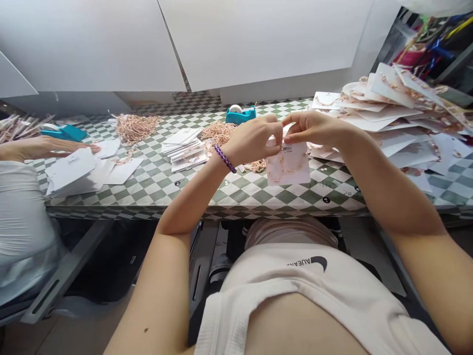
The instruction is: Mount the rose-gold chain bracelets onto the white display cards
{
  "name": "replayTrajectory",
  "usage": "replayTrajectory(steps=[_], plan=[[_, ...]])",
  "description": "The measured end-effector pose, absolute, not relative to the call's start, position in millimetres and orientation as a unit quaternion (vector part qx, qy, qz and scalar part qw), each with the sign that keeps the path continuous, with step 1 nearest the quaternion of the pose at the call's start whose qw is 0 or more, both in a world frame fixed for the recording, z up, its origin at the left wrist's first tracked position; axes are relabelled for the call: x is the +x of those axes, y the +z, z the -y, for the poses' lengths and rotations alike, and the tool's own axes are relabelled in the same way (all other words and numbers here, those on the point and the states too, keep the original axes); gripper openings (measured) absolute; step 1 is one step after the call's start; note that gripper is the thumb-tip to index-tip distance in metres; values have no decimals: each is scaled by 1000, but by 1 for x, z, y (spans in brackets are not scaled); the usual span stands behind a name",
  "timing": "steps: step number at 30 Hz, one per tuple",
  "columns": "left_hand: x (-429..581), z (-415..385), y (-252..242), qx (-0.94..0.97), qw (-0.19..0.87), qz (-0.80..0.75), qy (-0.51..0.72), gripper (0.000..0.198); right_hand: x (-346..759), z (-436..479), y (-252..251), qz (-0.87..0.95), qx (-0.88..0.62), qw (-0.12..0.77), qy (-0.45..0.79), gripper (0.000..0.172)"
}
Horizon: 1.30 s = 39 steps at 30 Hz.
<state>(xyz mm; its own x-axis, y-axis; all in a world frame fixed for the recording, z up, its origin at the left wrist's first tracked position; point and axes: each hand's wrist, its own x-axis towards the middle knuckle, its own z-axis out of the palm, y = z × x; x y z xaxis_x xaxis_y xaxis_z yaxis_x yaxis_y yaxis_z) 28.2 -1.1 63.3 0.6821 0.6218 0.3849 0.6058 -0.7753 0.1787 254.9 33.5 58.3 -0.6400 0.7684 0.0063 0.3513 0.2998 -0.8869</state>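
Observation:
My left hand (256, 140) and my right hand (312, 129) meet above the checkered table, with their fingertips pinching the top edge of a white display card (291, 167). The card hangs upright between them, carrying rose-gold chain jewellery and a small barcode sticker. Its upper edge is partly hidden by my fingers. A purple bead bracelet (225, 159) circles my left wrist. Just behind my left hand lies a tangled heap of rose-gold chains (218, 133).
A teal tape dispenser (240, 115) stands behind my hands. Stacked cards (184, 149) lie to the left, and a large card pile (384, 108) spreads right. Further left are another chain heap (135, 128) and a co-worker's hand (44, 147) near a teal dispenser (62, 132).

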Motion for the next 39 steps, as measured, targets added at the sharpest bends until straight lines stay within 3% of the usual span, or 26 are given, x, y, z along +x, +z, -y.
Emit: replayTrajectory(steps=[3, 6, 9, 13, 18, 22, 26, 34, 39], plan=[[28, 2, 61, 922, 77, -342, 165, 8, 253, -41, 49, 788, -337, 135, 497, 66], [24, 3, 54, 897, 211, -379, 85, 10, 250, -43, 41, 817, -352, 61, 452, 60], [17, 5, 43, 856, 322, -401, 57, 14, 246, -29, 36, 856, -413, 103, 293, 46], [9, 13, 34, 828, 385, -404, 60, 16, 240, 12, 27, 892, -378, 203, 143, 30], [6, 29, 33, 837, 375, -397, 45, 14, 232, 49, 7, 911, -334, 193, 149, 29], [6, 41, 35, 869, 297, -397, 19, 17, 229, 49, 7, 908, -341, 158, 186, 23], [7, 43, 38, 887, 257, -383, -18, 17, 234, 43, 13, 924, -341, 115, 129, 19], [14, 33, 43, 898, 252, -353, -78, 18, 257, 44, 12, 973, -169, 128, 96, 26], [8, 29, 44, 890, 216, -392, -89, 28, 273, 55, 5, 972, -184, 140, 42, 25]])
